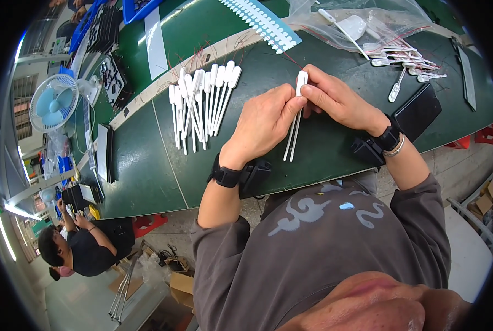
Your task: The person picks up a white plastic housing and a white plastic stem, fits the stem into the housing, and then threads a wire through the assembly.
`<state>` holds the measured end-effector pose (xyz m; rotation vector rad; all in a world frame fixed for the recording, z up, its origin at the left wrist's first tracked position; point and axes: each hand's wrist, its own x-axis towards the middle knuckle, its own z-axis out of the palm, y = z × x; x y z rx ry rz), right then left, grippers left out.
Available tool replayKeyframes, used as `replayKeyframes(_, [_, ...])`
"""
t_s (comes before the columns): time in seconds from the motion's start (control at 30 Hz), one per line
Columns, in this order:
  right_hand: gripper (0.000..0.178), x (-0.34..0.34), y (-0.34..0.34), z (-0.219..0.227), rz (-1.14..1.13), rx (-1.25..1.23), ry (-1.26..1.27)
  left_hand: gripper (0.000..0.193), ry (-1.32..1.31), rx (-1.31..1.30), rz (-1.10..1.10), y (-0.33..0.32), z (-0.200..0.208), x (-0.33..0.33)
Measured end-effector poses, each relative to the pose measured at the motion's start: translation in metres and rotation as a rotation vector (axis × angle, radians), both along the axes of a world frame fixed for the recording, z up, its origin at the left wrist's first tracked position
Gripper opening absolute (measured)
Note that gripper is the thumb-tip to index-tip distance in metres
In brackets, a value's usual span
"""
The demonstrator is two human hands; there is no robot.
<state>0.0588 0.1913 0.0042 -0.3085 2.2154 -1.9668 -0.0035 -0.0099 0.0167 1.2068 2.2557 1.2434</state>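
Between my two hands, over the near part of the green table, are white plastic sticks [294,138] with wider rounded heads. At least two slim stems point down toward me, and the heads are pinched at the top. My left hand [266,118] is closed on them from the left, thumb against the head. From the right, my right hand [337,99] pinches the same heads between thumb and fingers. A thin red wire rises above them. To the left lies a fanned group of similar white sticks [207,91], heads away from me, with fine red and dark wires.
More wired white pieces [406,58] lie beside a clear plastic bag [362,25] at the far right. A light-blue sheet with white tabs [263,25] is at the back. A black flat case [417,113] sits right of my wrist. Another person [86,243] works at left, near a fan [53,102].
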Motion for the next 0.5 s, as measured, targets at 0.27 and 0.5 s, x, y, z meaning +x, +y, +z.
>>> replayKeyframes(0.27, [0.022,0.0,-0.001,0.002,0.005,-0.017,0.029,0.03,-0.253,-0.032,-0.034,0.001,0.01,0.001])
replayKeyframes(0.5, [0.021,-0.001,0.002,-0.001,-0.008,-0.072,-0.006,0.031,0.004,-0.008,0.048,0.007,0.004,0.006])
